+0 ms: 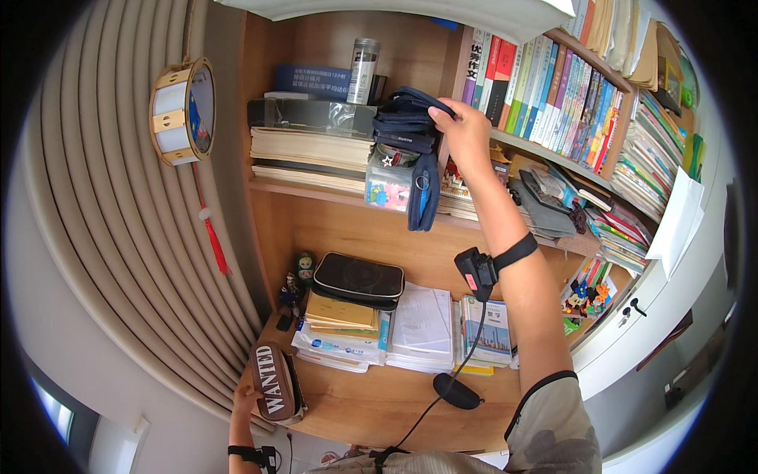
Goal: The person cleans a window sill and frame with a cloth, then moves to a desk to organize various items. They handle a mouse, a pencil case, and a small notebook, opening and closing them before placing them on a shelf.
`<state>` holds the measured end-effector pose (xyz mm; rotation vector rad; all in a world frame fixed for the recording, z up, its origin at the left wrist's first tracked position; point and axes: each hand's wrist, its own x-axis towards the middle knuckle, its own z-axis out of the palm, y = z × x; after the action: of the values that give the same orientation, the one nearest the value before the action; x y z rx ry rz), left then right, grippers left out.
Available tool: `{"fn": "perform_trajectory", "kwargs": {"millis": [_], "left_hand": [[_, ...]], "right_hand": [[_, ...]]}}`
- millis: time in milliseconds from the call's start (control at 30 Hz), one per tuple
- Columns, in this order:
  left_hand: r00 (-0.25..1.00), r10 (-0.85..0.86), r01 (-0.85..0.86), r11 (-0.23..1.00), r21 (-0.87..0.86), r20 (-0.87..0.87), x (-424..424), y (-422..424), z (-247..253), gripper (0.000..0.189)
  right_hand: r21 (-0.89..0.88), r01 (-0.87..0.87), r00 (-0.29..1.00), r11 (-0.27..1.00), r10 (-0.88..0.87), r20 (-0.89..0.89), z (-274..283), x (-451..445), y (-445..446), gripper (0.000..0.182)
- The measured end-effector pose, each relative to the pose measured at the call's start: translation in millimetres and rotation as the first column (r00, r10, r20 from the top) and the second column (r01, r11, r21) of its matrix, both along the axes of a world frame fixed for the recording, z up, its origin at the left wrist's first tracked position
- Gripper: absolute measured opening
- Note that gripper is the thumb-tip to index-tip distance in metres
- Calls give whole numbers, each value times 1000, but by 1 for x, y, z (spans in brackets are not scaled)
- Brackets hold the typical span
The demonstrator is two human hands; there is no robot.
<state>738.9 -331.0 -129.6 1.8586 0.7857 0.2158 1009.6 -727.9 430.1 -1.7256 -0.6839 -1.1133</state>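
My right hand (462, 133) is raised to the shelf, thumb and fingers closed on the edge of a dark blue fabric pouch (408, 109). Beneath the pouch are a clear plastic box (388, 188) with colourful contents and a hanging navy zip case (424, 195) with a metal ring. Low at the left, my left hand (247, 398) touches the side of a brown pencil case (273, 382) with large lettering, which stands at the desk's left edge; its fingers are partly hidden. A black zip case (359, 277) lies on yellow booklets at the back of the desk.
A clear cylindrical container (363, 71) stands on black-covered stacks beside the pouch. Rows of books (545, 89) fill the right shelf. Paper stacks (420, 326), a textbook (487, 329) and a black oval case (456, 391) lie on the desk (355, 409). A drum-shaped ornament (182, 112) hangs by the curtain.
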Motion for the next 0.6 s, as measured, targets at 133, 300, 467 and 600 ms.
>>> {"fn": "perform_trajectory", "kwargs": {"millis": [133, 300, 467, 600], "left_hand": [[944, -203, 168, 974, 150, 261, 40, -38, 121, 52], [516, -453, 748, 652, -125, 726, 73, -153, 340, 56], [330, -258, 927, 272, -259, 908, 134, -241, 449, 70], [348, -22, 935, -60, -348, 937, 147, -275, 482, 61]], "right_hand": [[119, -66, 994, 991, 55, 92, -19, -20, -4, 25], [243, -242, 967, 939, 214, 136, -40, -52, -5, 27], [413, -377, 924, 829, 364, 113, -72, -96, -13, 31], [374, -339, 941, 863, 313, 129, -113, -138, -27, 33]]}}
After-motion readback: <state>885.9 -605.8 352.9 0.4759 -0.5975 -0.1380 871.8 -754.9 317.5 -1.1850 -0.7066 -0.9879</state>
